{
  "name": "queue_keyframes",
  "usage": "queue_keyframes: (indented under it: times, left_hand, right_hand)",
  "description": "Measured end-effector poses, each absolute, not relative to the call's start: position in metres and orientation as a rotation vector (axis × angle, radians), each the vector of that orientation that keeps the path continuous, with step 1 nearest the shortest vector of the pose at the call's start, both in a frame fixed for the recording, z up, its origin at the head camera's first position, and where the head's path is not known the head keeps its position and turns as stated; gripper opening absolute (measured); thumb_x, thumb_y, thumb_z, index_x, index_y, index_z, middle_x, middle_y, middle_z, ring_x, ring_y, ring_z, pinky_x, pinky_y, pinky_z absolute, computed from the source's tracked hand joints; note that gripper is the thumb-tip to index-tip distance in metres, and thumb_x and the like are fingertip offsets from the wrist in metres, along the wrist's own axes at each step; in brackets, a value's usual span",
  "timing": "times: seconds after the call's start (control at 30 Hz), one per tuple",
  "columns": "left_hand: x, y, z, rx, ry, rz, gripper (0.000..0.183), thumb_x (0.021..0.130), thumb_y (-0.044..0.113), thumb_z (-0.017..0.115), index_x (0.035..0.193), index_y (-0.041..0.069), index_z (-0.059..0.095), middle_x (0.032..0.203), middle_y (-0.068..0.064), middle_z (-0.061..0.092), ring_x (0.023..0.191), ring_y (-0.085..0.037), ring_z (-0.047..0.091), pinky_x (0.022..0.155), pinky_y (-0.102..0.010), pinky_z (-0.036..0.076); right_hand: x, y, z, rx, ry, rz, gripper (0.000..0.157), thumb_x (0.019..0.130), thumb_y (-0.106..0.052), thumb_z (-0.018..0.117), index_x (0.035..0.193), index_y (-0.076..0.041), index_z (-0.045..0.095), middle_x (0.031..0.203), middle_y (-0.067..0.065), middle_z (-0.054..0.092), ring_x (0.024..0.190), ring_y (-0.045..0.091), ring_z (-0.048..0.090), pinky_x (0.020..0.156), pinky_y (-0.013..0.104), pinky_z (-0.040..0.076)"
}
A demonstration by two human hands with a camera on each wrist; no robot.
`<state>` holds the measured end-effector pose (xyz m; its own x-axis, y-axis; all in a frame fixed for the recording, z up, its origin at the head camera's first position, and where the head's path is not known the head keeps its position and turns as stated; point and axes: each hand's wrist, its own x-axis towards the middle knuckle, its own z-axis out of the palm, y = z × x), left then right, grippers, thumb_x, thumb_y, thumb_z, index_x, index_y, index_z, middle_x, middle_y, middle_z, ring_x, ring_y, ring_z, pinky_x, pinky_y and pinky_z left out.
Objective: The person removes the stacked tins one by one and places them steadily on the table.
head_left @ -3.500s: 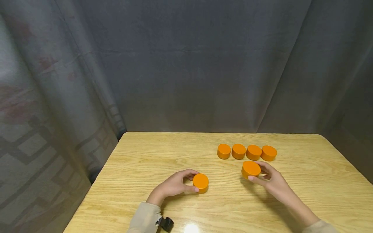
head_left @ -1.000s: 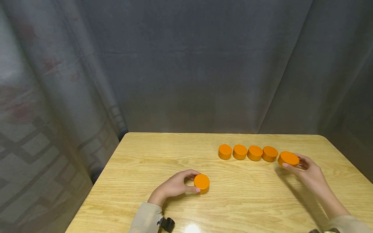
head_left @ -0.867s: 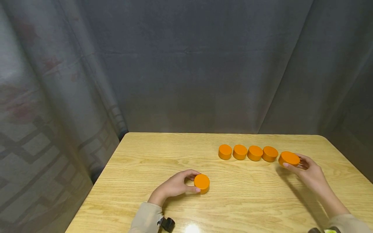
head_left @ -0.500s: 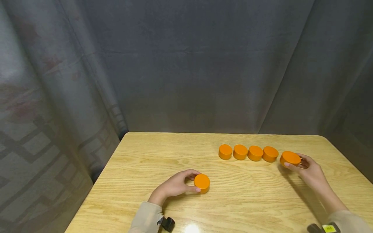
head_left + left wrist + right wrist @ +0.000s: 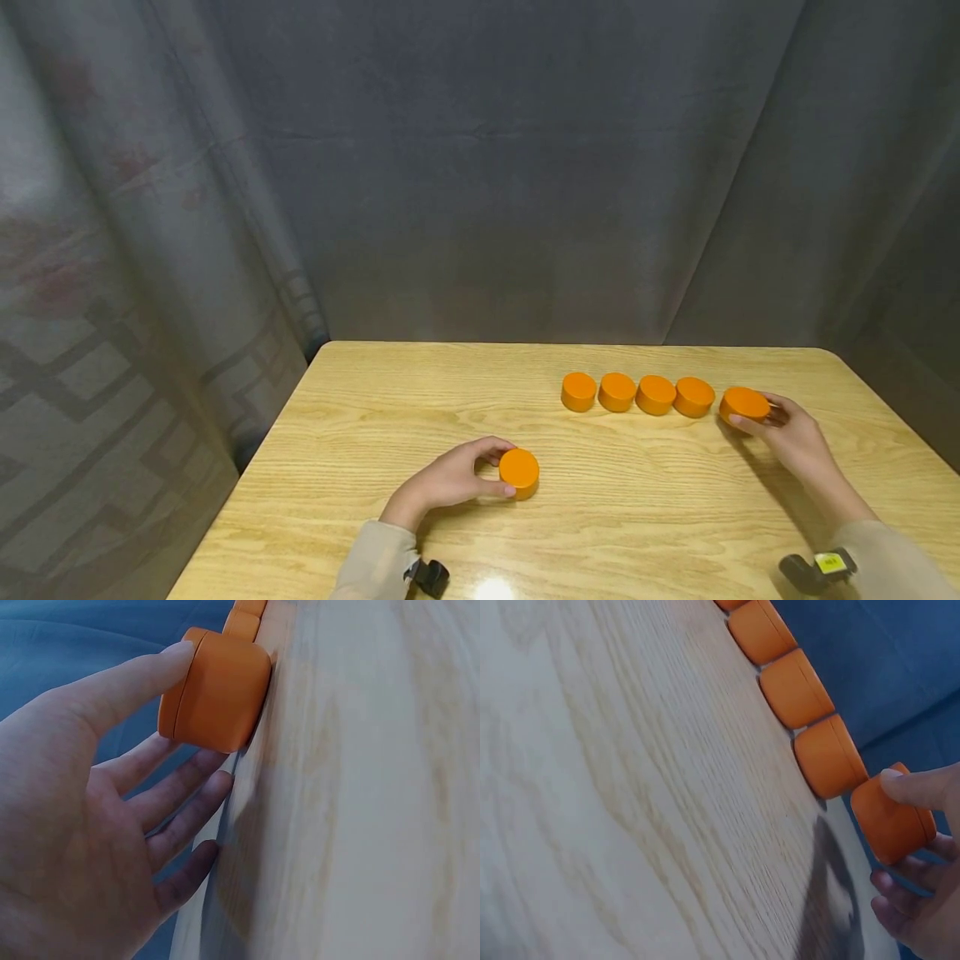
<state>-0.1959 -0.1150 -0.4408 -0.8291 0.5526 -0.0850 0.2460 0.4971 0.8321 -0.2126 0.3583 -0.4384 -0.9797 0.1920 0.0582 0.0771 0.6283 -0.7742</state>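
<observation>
In the head view my left hand (image 5: 450, 477) pinches a small round orange lidded jar (image 5: 519, 472) that stands on the table, left of centre. The left wrist view shows the thumb on the lid's edge and a seam around the jar (image 5: 217, 690). At the right, my right hand (image 5: 795, 433) grips another orange jar (image 5: 744, 403) between thumb and fingers. It hangs just above the tabletop, slightly tilted, at the right end of a row of matching jars (image 5: 656, 394). In the right wrist view the held jar (image 5: 889, 814) is beside the row's last jar (image 5: 829, 757).
The row has several jars standing side by side near the back of the wooden table (image 5: 420, 392). Grey curtains (image 5: 480, 183) hang behind and at both sides. A black wrist strap (image 5: 429, 577) is on the left sleeve, another (image 5: 817, 571) on the right.
My right hand has carried its jar from in front of the row to the row's right end, then lowered it slightly. The left hand and its jar have stayed in place.
</observation>
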Motion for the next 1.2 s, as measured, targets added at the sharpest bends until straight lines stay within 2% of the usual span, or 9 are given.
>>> queue_keyframes:
  times: [0.43, 0.5, 0.53, 0.73, 0.77, 1.03, 1.2]
  left_hand:
    - [-0.197, -0.114, -0.444, 0.67, 2.446, 1.219, 0.051, 0.084, 0.031, 0.081, 0.13, 0.024, 0.061, 0.115, 0.014, 0.061, 0.108, -0.01, 0.056, 0.101, -0.042, 0.043]
    - [-0.198, -0.114, -0.445, 0.666, 2.465, 1.202, 0.052, 0.083, 0.032, 0.081, 0.13, 0.024, 0.061, 0.115, 0.015, 0.061, 0.108, -0.008, 0.056, 0.101, -0.041, 0.043]
    - [-0.198, -0.113, -0.446, 0.664, 2.472, 1.196, 0.052, 0.083, 0.033, 0.082, 0.13, 0.024, 0.061, 0.114, 0.016, 0.061, 0.108, -0.008, 0.056, 0.101, -0.041, 0.043]
    - [-0.198, -0.112, -0.446, 0.674, 2.504, 1.175, 0.055, 0.082, 0.034, 0.083, 0.131, 0.024, 0.061, 0.115, 0.015, 0.062, 0.108, -0.009, 0.056, 0.101, -0.042, 0.044]
    - [-0.197, -0.112, -0.445, 0.679, 2.507, 1.175, 0.055, 0.082, 0.034, 0.083, 0.131, 0.024, 0.061, 0.115, 0.015, 0.062, 0.108, -0.009, 0.057, 0.101, -0.042, 0.044]
    - [-0.198, -0.112, -0.445, 0.683, 2.513, 1.161, 0.056, 0.081, 0.036, 0.083, 0.131, 0.025, 0.06, 0.116, 0.016, 0.061, 0.108, -0.008, 0.056, 0.101, -0.042, 0.044]
    - [-0.198, -0.112, -0.444, 0.685, 2.515, 1.154, 0.056, 0.081, 0.038, 0.082, 0.13, 0.025, 0.061, 0.116, 0.016, 0.062, 0.109, -0.007, 0.056, 0.102, -0.042, 0.043]
  right_hand:
    - [-0.225, 0.366, -0.45, -0.231, -2.717, 1.304, 0.082, 0.099, -0.035, 0.061, 0.144, 0.021, 0.021, 0.138, 0.045, 0.032, 0.122, 0.057, 0.039, 0.064, 0.007, 0.034]
    - [-0.227, 0.367, -0.452, -0.218, -2.719, 1.301, 0.082, 0.099, -0.035, 0.062, 0.143, 0.021, 0.022, 0.138, 0.045, 0.033, 0.121, 0.056, 0.04, 0.065, 0.007, 0.035]
    - [-0.228, 0.367, -0.452, -0.21, -2.723, 1.301, 0.082, 0.099, -0.035, 0.062, 0.143, 0.021, 0.022, 0.138, 0.045, 0.033, 0.121, 0.057, 0.041, 0.068, 0.01, 0.04]
    - [-0.234, 0.368, -0.453, -0.177, -2.743, 1.309, 0.083, 0.098, -0.038, 0.063, 0.143, 0.021, 0.025, 0.138, 0.045, 0.035, 0.122, 0.057, 0.041, 0.067, 0.01, 0.042]
    - [-0.235, 0.368, -0.454, -0.174, -2.749, 1.312, 0.084, 0.097, -0.039, 0.063, 0.143, 0.021, 0.025, 0.138, 0.045, 0.035, 0.122, 0.057, 0.041, 0.064, 0.007, 0.038]
    - [-0.239, 0.37, -0.454, -0.193, -2.783, 1.323, 0.084, 0.097, -0.038, 0.063, 0.143, 0.021, 0.024, 0.139, 0.045, 0.034, 0.123, 0.056, 0.04, 0.063, 0.008, 0.041]
    - [-0.239, 0.369, -0.453, -0.184, -2.778, 1.332, 0.083, 0.098, -0.034, 0.064, 0.142, 0.023, 0.023, 0.139, 0.046, 0.033, 0.123, 0.057, 0.04, 0.064, 0.006, 0.038]
